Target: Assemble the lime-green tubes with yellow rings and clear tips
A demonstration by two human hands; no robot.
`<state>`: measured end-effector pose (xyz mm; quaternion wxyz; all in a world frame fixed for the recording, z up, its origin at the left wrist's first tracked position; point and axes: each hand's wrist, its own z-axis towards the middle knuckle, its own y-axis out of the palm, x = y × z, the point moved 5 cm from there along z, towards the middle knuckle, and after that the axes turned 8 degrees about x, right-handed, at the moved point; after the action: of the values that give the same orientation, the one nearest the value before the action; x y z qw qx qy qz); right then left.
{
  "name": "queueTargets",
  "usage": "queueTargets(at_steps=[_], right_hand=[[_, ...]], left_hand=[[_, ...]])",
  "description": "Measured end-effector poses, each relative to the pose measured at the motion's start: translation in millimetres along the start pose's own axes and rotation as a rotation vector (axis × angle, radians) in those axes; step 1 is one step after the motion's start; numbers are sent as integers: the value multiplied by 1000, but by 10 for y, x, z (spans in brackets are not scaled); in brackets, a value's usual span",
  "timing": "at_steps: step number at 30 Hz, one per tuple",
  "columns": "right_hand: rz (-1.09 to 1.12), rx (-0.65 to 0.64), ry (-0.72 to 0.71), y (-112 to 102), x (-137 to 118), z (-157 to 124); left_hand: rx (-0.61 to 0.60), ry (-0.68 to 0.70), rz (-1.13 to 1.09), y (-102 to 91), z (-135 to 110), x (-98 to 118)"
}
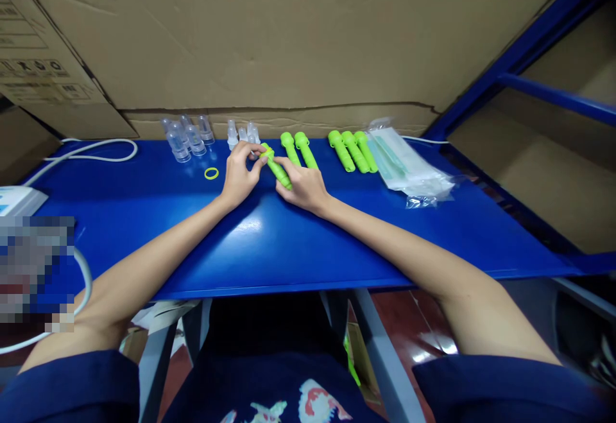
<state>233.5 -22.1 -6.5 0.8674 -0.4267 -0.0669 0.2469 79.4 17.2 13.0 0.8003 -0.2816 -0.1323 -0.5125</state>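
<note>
Right hand (pixel 304 187) grips green tube (pixel 276 167) near bench (pixel 269 250) rear edge. Left hand (pixel 240 174) pinches its far end; lower end hidden.

A blue table (pixel 144 230) on grey legs (pixel 380 359) stands against cardboard sheets (pixel 269 38), beside blue shelving (pixel 539 44).

Even, fairly bright overhead light, source out of frame. Soft white glare patch on glossy blue tabletop (pixel 250 225). Faint short shadows under left hand (pixel 239 176) and right hand (pixel 303 187). Lime-green plastic tube (pixel 278 171) between them sharp, saturated. Brown cardboard wall (pixel 289 38) flat-lit. Wide-angle bowing at edges. Pixelated block (pixel 36 269) at left. Dim under table.
</note>
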Motion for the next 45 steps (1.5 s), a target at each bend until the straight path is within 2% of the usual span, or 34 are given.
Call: queueTargets(at_steps=[5,11,20,35,45], right_hand=[[42,6,43,27,33,-5],[186,30,69,103,54,-24],[438,33,38,109,49,-42],[416,57,1,120,33,-57],[378,61,29,130,53,-52]], left_hand=[[3,7,-12,7,-13,12],[173,43,-29,-13,-53,35],[166,22,-26,-63,-7,121],[141,90,5,-66,-17,177],[144,36,68,-91,12,163]])
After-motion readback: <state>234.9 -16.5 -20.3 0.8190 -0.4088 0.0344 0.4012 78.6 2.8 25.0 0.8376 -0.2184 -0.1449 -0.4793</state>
